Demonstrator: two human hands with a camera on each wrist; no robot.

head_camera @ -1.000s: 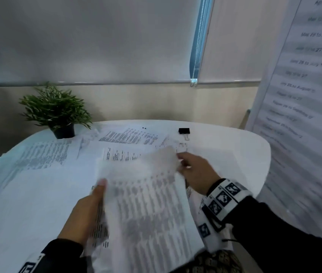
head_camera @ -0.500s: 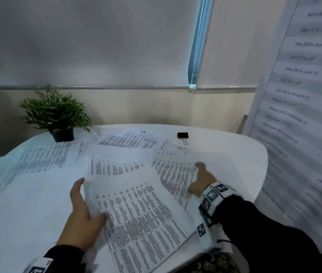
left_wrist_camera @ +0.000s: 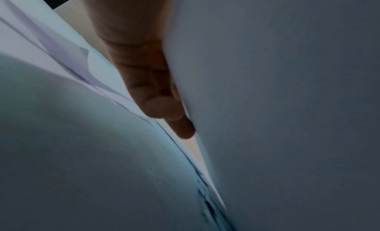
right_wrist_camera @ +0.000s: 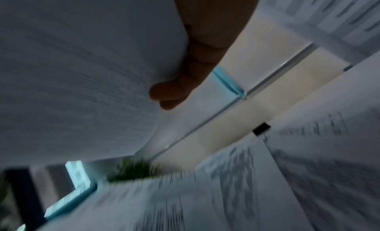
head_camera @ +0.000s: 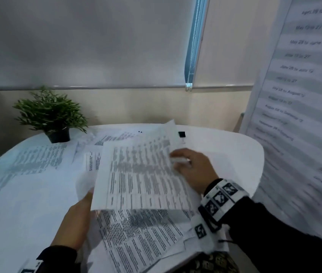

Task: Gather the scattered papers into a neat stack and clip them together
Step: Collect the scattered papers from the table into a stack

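Note:
A printed sheet point(head_camera: 144, 174) hangs lifted over the table, blurred with motion. My right hand point(head_camera: 193, 170) grips its right edge, thumb on top and fingers point(right_wrist_camera: 170, 91) under the sheet point(right_wrist_camera: 82, 72). My left hand point(head_camera: 75, 221) holds the near stack of gathered papers point(head_camera: 136, 237) at its left edge; its fingers point(left_wrist_camera: 164, 111) sit between sheets, so their curl is partly hidden. More printed papers point(head_camera: 37, 158) lie scattered across the left and back of the white table point(head_camera: 235, 154). A black binder clip point(head_camera: 181, 134) lies at the back, beyond my right hand.
A small potted plant point(head_camera: 53, 117) stands at the back left of the table. A banner with printed dates point(head_camera: 298, 95) rises to the right. The table's rounded right edge lies close to my right wrist. A wall and a window blind stand behind.
My right hand has lifted a printed sheet from the table's right side and swung it left over the near stack. My left hand stays at the stack's left edge.

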